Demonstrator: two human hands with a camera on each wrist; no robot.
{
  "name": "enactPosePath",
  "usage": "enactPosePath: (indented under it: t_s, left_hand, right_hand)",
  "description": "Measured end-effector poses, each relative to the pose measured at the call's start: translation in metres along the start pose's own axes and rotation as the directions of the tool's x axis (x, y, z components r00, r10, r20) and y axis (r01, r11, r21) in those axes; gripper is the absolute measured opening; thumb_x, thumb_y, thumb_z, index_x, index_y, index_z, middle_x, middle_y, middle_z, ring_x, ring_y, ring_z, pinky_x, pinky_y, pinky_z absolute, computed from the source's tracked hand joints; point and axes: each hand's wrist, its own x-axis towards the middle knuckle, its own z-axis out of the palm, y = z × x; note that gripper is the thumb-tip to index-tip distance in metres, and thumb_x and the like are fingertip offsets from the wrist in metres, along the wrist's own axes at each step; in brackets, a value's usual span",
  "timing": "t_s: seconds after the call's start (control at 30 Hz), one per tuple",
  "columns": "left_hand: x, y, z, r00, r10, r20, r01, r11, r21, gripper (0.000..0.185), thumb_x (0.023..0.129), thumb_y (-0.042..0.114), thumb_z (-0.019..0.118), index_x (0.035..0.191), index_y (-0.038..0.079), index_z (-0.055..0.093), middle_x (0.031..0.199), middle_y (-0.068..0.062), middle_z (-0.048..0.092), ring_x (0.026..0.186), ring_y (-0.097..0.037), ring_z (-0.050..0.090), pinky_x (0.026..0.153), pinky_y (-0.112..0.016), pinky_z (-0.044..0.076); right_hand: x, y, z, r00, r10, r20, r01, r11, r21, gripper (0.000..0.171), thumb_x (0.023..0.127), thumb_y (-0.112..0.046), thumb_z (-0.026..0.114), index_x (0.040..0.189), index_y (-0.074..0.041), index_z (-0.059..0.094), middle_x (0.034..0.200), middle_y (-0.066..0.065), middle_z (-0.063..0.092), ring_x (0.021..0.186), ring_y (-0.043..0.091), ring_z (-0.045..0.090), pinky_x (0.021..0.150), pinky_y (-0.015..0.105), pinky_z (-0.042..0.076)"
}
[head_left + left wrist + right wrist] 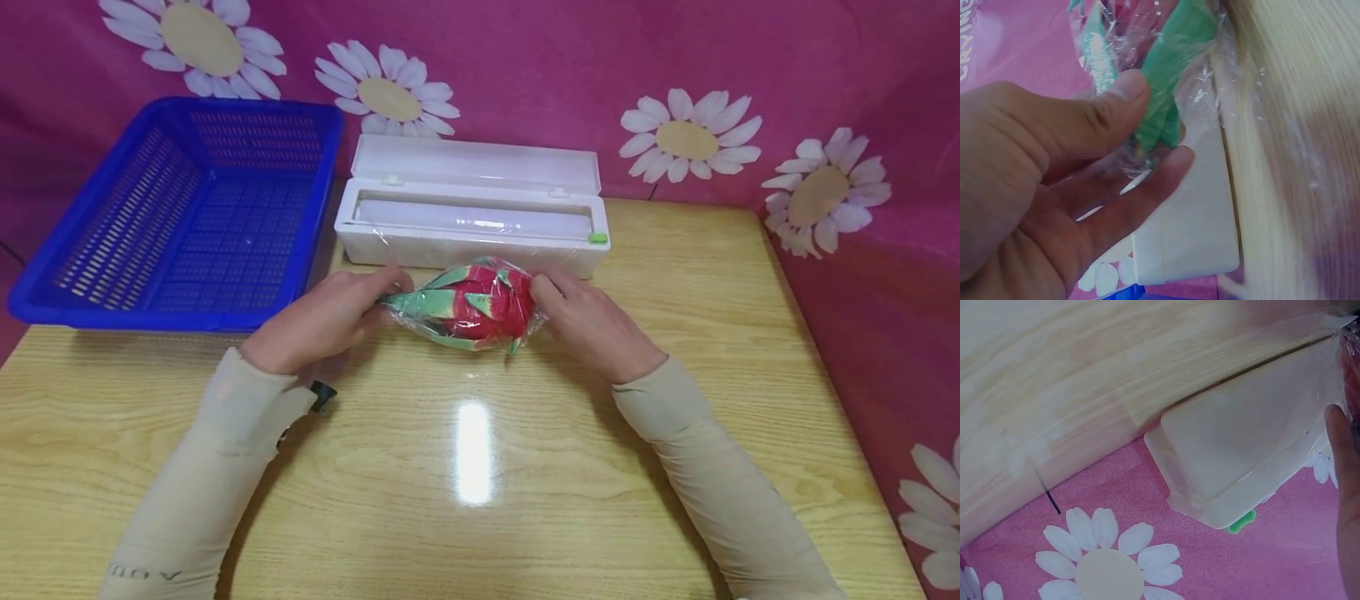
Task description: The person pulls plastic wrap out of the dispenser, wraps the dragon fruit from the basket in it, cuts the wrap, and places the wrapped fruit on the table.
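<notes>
basket [180,217] left of dispenser [471,208] — fruit [468,304] in front.

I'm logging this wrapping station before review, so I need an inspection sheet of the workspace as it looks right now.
Surface: light wooden table, glossy, with a glare spot at its middle.
Job's things: dragon fruit wrapped in clear film, lying on the table; white cling-film dispenser behind it, lid open.
Clutter: blue plastic basket at the table's far left.
Grippers: left hand pinches the film at the fruit's green end; right hand holds the other end.
Cables: thin dark cord past the table's edge.
Surroundings: pink cloth with white daisies.
</notes>
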Motion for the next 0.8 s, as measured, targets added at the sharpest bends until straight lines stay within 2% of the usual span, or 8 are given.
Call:
enactPosePath:
  t_s: [0.13,0.27,0.43,0.57,0.7,0.8]
  left_hand:
    - [0.0013,-0.0004,0.0017,1.0,0.024,-0.016,-0.024,0.999,0.028,0.03,0.101,-0.001,0.06,0.13,0.007,0.058,0.123,-0.012,0.073,0.111,-0.026,0.071,0.101,-0.048,0.058]
    - [0.0014,0.0009,0.002,0.999,0.032,-0.022,-0.031,0.999,0.042,0.03,0.102,-0.002,0.057,0.13,0.008,0.057,0.122,-0.012,0.073,0.111,-0.026,0.072,0.1,-0.047,0.059]
    - [0.001,0.0024,0.0016,1.0,0.012,-0.024,-0.011,0.999,0.043,0.032,0.101,-0.004,0.057,0.13,0.008,0.059,0.121,-0.01,0.074,0.11,-0.025,0.071,0.1,-0.047,0.059]
    - [0.0015,0.0025,0.002,0.999,0.018,-0.035,-0.016,0.999,0.044,0.034,0.099,-0.005,0.059,0.13,0.008,0.062,0.122,-0.009,0.073,0.111,-0.024,0.07,0.101,-0.047,0.059]
    - [0.0014,0.0036,0.0022,0.999,0.03,-0.045,-0.027,0.998,0.05,0.034,0.1,-0.003,0.06,0.131,0.009,0.062,0.121,-0.008,0.073,0.111,-0.024,0.069,0.1,-0.047,0.059]
    - [0.0008,0.0051,0.0015,0.998,0.022,-0.052,-0.019,0.998,0.063,0.035,0.099,-0.004,0.058,0.132,0.009,0.061,0.12,-0.008,0.073,0.109,-0.023,0.07,0.098,-0.046,0.06]
  right_hand:
    - [-0.0011,-0.0004,-0.0006,0.998,0.041,0.046,-0.042,0.999,0.034,0.032,0.092,-0.002,0.074,0.112,-0.005,0.048,0.122,0.013,0.058,0.097,0.026,0.064,0.089,0.043,0.063]
    - [-0.0009,-0.0001,0.0006,0.999,0.028,0.045,-0.029,0.999,0.033,0.037,0.091,-0.008,0.079,0.113,-0.004,0.049,0.122,0.013,0.057,0.1,0.026,0.065,0.091,0.042,0.062]
    - [0.0,0.0002,0.0016,1.0,0.008,0.016,-0.008,1.0,0.0,0.025,0.096,0.001,0.067,0.11,-0.003,0.047,0.113,0.013,0.057,0.093,0.026,0.061,0.084,0.041,0.062]
    - [-0.0003,-0.0012,-0.0023,0.997,0.06,0.058,-0.062,0.997,0.037,0.029,0.098,-0.001,0.066,0.118,-0.005,0.045,0.108,0.01,0.059,0.095,0.025,0.062,0.087,0.043,0.062]
    - [-0.0013,-0.0007,-0.0049,0.994,0.085,0.075,-0.091,0.992,0.087,0.062,0.096,-0.006,0.071,0.147,-0.01,0.036,0.125,0.013,0.063,0.11,0.027,0.069,0.097,0.048,0.06]
    - [-0.0013,0.0004,-0.0058,0.994,0.084,0.072,-0.093,0.988,0.127,0.081,0.095,-0.01,0.073,0.16,-0.019,0.026,0.14,0.014,0.061,0.121,0.031,0.069,0.102,0.051,0.057]
